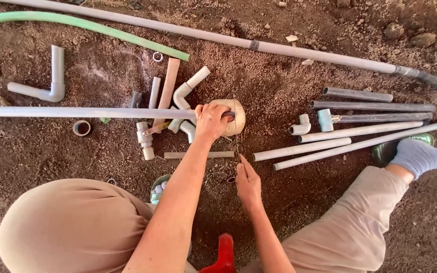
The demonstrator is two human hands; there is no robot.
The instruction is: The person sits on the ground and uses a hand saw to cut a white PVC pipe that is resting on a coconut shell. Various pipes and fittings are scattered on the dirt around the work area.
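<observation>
The person sits on bare brown soil with knees spread, both arms reaching forward. The left hand (211, 120) is closed over the end of a long pale grey plastic pipe (77, 112) that lies level across the ground, its fingers (223, 117) wrapped around the pipe right where it meets a round beige ball of twine-like material (233, 116), which sits touching the hand's far side. The right hand (248, 183) rests lower down, near the ground, with fingers drawn together as if pinching a thin strand (236, 151) that runs up toward the ball; whether the strand is truly gripped cannot be told. Just beside this hand lies a short grey pipe piece (198, 154). To the left of the ball is a cluster of white elbow fittings (185, 91) and short tubes. To the right, several grey pipes (360, 131) lie roughly side by side, with a small white elbow joint (301, 126) near their ends. A green hose (87, 25) and a very long grey pipe (203, 34) run across the far side. A red object (224, 253) stands between the forearms at the bottom edge.
</observation>
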